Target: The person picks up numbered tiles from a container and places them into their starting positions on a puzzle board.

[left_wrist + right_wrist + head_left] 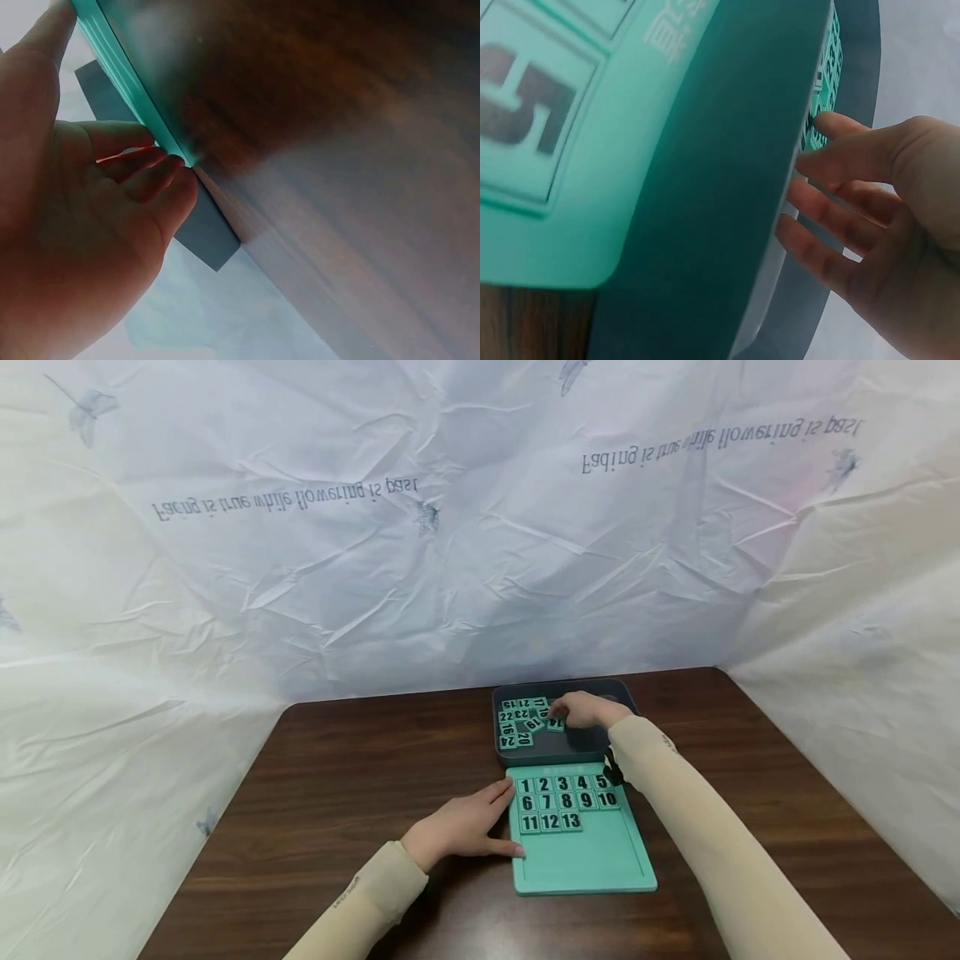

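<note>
Touching the number board [585, 864] at nine o'clock, our left hand [463, 827] is relaxed; tiles 1–13 [566, 802] are set, tiles 14–24 [532, 724] remain in the twelve-o'clock tray [540, 756]; whether our right hand [585, 708] pinches one, we cannot tell.

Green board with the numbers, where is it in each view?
Head: the green board lies in the lower half, right of centre.
Left wrist: the green board shows as a slanting edge, upper left.
Right wrist: the green board fills the upper left, cropped.
Shared landmark: the dark tray next to it.
</note>
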The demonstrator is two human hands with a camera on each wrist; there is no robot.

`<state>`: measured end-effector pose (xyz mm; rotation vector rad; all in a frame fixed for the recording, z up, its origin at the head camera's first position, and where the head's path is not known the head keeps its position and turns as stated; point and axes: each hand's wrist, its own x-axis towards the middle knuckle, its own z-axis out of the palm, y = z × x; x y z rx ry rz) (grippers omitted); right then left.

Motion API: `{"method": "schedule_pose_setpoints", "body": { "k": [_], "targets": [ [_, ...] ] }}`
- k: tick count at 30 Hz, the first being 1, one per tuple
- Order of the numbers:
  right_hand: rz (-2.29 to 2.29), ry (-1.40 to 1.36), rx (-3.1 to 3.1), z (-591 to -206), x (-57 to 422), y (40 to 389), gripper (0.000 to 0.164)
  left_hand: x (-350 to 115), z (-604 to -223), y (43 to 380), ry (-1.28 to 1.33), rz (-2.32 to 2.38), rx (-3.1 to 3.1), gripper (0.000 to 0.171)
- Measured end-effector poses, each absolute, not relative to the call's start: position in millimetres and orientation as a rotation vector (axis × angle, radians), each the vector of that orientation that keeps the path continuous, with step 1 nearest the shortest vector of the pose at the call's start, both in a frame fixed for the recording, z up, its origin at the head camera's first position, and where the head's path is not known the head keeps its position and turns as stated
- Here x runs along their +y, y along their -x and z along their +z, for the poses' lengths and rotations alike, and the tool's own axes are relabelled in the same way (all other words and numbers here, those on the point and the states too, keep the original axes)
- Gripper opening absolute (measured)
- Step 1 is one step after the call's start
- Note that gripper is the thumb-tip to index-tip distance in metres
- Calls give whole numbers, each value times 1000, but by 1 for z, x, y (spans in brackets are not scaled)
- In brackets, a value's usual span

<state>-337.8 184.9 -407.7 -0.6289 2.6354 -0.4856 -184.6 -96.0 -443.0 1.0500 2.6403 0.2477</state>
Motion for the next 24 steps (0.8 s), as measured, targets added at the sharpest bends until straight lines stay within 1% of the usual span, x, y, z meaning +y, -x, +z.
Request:
{"method": "schedule_pose_setpoints", "body": {
  "k": [10,13,20,24],
  "targets": [
    [-441,635,2648,-404,190,332,37,-96,-446,185,-1025,258,2637,101],
    [-434,655,2661,-403,187,330,40,-97,-448,185,-1015,270,2636,101],
    [-358,644,2654,-406,185,329,55,-96,-447,186,-1011,287,2617,101],
    [-344,654,2651,-407,187,330,51,-97,-447,186,-1003,289,2620,101]
  ]
}}
